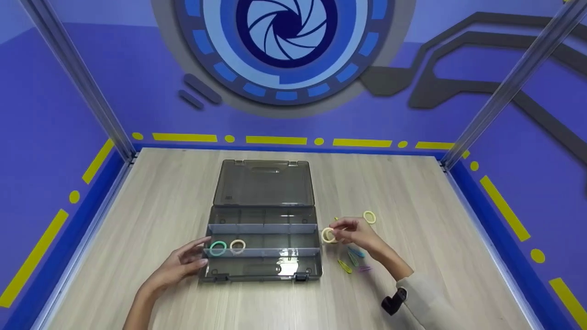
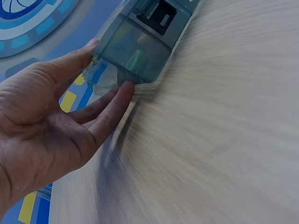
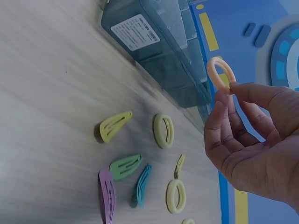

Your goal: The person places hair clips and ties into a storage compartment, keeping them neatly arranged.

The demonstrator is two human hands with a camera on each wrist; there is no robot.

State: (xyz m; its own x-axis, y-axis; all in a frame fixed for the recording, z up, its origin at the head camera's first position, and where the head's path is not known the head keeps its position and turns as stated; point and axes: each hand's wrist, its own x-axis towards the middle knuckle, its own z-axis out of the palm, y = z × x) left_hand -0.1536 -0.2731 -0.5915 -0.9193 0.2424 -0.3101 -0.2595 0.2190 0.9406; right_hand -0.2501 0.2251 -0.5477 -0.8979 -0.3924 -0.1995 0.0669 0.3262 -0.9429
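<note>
A see-through grey compartment box [image 1: 263, 277] lies with its lid [image 1: 263, 183] folded back. My left hand [image 1: 176, 266] touches the box's left end, with thumb and fingertips against its side; the left wrist view shows the palm free of the box. To the right of the box, my right hand [image 3: 254, 135] pinches a peach hair tie [image 3: 211, 72] between thumb and fingertips, held above the table. Inside the middle row, at its left end, are a green hair tie [image 1: 211, 250] and a peach hair tie [image 1: 237, 240].
Under my right hand lie several snap hair clips: yellow [image 3: 114, 127], green [image 3: 126, 166], blue [image 3: 143, 185] and purple [image 3: 107, 196]. Pale yellow hair ties [image 3: 156, 130] lie near them, one farther back [image 1: 365, 217]. Blue panels [image 1: 114, 82] border the table.
</note>
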